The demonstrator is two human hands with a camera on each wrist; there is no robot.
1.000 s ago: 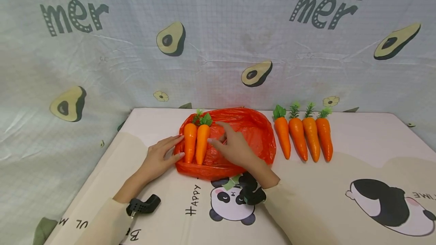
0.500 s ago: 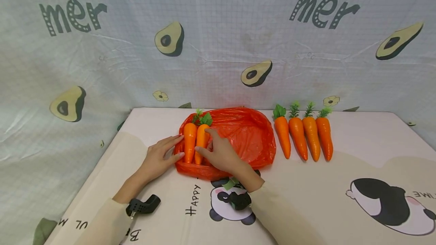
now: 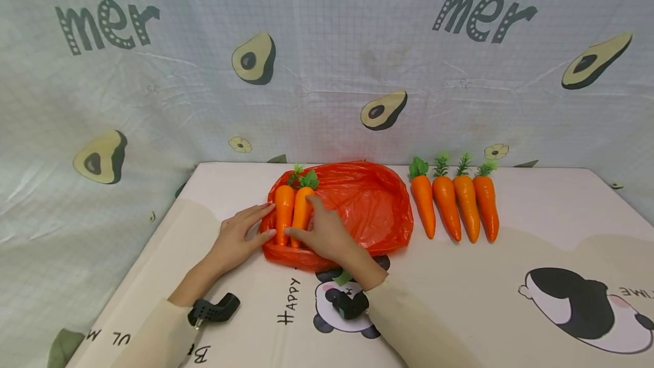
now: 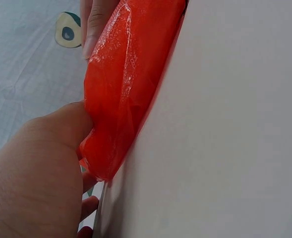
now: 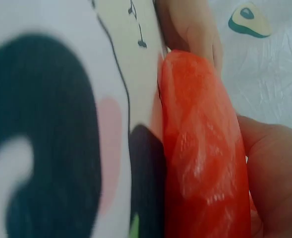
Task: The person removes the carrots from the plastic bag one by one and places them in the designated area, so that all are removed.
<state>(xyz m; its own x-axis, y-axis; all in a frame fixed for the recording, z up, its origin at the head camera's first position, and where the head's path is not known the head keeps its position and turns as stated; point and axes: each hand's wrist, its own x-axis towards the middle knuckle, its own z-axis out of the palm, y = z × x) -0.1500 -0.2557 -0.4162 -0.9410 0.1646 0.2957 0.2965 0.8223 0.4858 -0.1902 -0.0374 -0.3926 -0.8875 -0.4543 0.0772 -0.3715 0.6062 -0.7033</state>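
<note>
In the head view a red plastic bag (image 3: 375,209) lies with its mouth spread wide and its rim rolled. Two orange carrots with green tops lie side by side in its left part, the left carrot (image 3: 284,209) and the right carrot (image 3: 302,214). My left hand (image 3: 237,237) rests with fingers spread against the bag's left rim, its fingertips beside the left carrot. My right hand (image 3: 327,231) holds the right carrot, thumb across its lower part and forefinger near its top; the other fingers are hidden. Both wrist views show the bag's red side (image 4: 121,84) close up.
Several more carrots (image 3: 445,206) with green tops lie in a row to the right of the bag. The table (image 3: 541,214) has a printed cover with pandas and lettering. A cloth (image 3: 317,72) printed with avocados hangs behind the table.
My right hand has moved left from the bag's middle and taken hold of the right carrot. That carrot's lower end has shifted slightly left. My left hand has stayed in place.
</note>
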